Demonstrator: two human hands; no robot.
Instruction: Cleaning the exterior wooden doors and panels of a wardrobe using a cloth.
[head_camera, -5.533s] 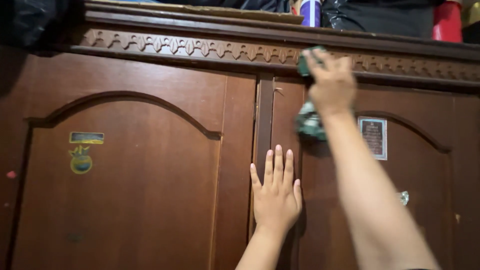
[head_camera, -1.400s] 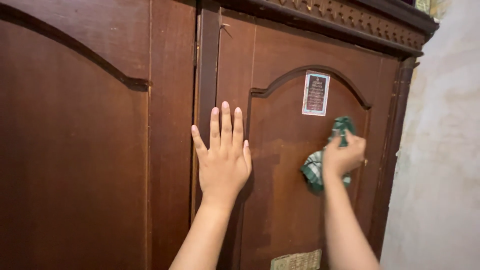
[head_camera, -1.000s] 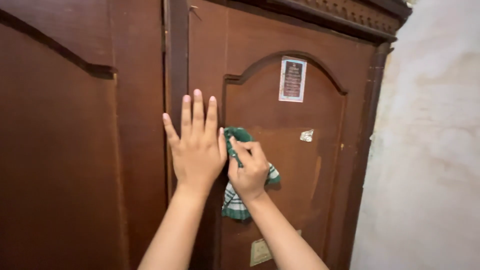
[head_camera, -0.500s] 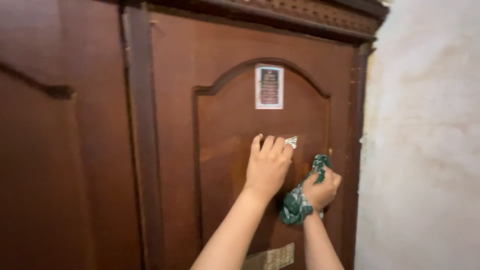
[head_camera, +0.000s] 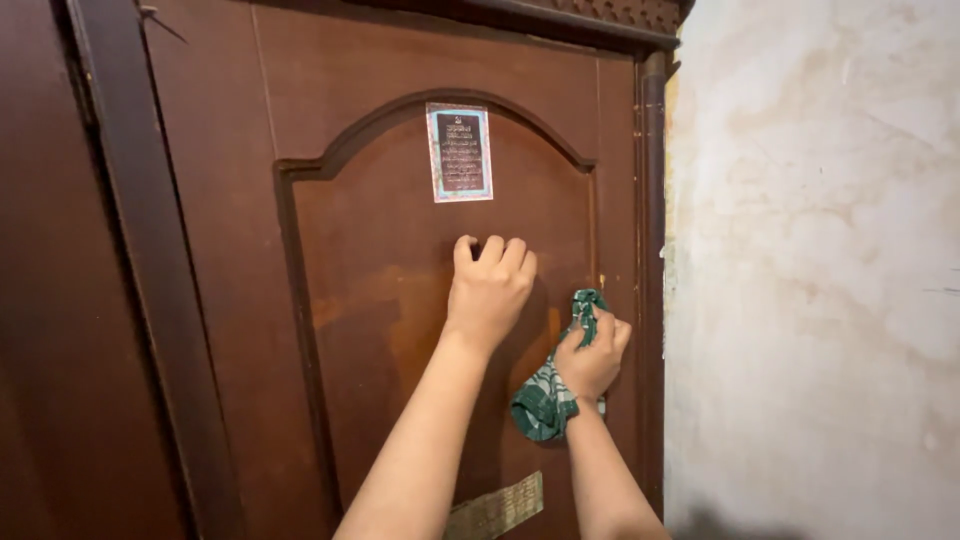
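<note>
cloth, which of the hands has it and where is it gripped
The right hand grips the green checked cloth bunched near its upper end against the door; the rest hangs below. The left hand holds nothing visible.

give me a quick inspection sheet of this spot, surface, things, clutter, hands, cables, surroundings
surface: brown wooden wardrobe door with arched panel, upright
things: green checked cloth, bunched, against the door near its right edge
clutter: small printed sticker on upper panel; gold sticker low on the door
hands: left hand curled against the panel; right hand gripping the cloth
cables: nothing seen
surroundings: pale blotchy wall on the right
</note>
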